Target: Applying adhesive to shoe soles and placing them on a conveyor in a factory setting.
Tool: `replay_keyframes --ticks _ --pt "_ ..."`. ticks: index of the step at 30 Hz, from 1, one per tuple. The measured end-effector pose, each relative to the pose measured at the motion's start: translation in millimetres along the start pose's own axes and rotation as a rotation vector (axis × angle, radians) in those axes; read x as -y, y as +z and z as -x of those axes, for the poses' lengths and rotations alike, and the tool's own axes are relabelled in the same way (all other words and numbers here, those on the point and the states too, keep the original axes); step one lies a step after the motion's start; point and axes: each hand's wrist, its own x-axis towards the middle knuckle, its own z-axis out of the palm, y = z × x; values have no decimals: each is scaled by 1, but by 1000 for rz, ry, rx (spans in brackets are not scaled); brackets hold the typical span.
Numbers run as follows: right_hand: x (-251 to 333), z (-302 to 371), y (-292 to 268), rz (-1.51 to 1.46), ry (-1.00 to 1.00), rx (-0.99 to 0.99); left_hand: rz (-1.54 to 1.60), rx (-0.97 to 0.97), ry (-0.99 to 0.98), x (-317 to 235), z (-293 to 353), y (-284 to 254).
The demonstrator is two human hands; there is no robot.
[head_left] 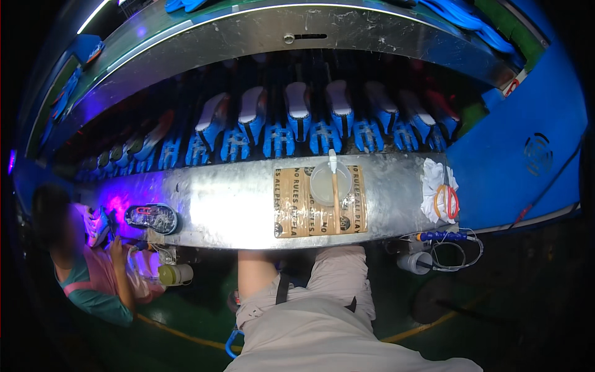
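Neither of my hands shows in the picture. In front of my lap, a sheet of brown printed cardboard (294, 208) lies on the metal bench (229, 204). A clear, round bowl (320, 191) with pale contents stands on the cardboard. Across the bowl rests a brush (336, 195) with a wooden handle and a white head, the head pointing away from me. To the right, scissors with red and orange handles (451, 203) lie on crumpled white paper or cloth (430, 177).
Behind the bench, a row of blue holders (279, 139) carries upturned shoe uppers (297, 102). A metal beam (372, 37) arches above. A black tray (152, 218) sits at left, near a seated co-worker (99, 273). A blue panel (527, 142) borders the right; a cup (415, 263) hangs below.
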Motion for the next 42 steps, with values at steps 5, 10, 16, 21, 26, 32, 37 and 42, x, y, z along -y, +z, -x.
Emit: replay_keyframes --ticks 5,10,16,21,26,32,37,42 --pt "18 -2 0 -21 36 11 14 13 0 2 11 -1" --pt "17 18 4 -52 120 15 36 94 -9 19 65 -34" --pt "25 44 6 -74 157 21 -66 479 -225 48 191 -137" --pt "13 56 20 -55 120 22 -218 911 -432 82 257 -223" --pt "-10 66 33 43 105 58 -309 880 -250 115 212 -259" --pt "-6 47 -1 407 99 120 -354 528 498 105 104 -173" --pt "74 -9 -82 251 -414 -618 -399 516 680 74 95 -70" --pt "165 -43 -79 258 -694 -626 -596 703 836 83 123 -4"
